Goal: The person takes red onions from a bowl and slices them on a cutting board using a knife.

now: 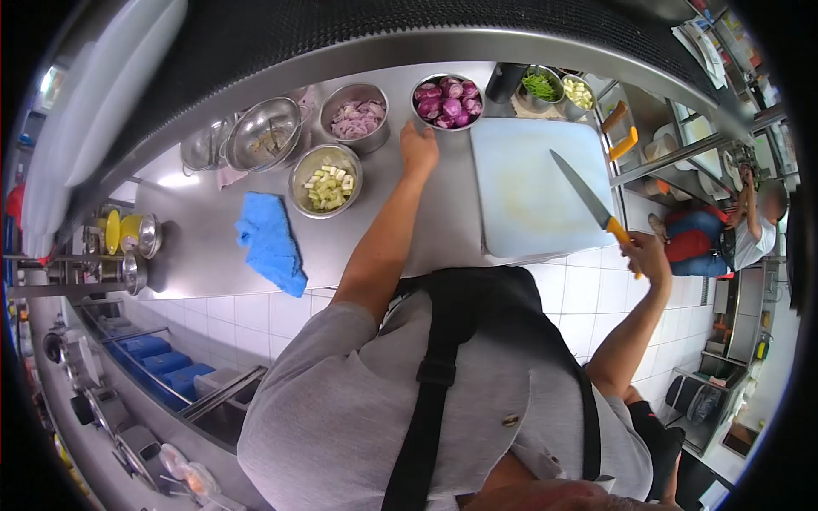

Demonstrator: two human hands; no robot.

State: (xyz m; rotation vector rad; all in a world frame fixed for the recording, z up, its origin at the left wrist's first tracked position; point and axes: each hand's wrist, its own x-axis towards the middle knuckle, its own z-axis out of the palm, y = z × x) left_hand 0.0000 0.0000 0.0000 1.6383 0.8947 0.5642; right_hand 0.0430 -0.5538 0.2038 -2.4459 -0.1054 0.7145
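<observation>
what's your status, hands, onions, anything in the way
Right hand gripping knife, blade over cutting board. Left hand at onion bowl, contact unclear. Red onions in the bowl, off the board. Blue cloth clear of board, to the left.

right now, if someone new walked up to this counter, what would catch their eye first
The long knife with the yellow handle, gripped in the right hand, its blade over the pale cutting board. Next, the purple onions heaped in a steel bowl beyond the board's left side, the left hand close by. Then the bright blue cloth lying on the counter at the left.
</observation>
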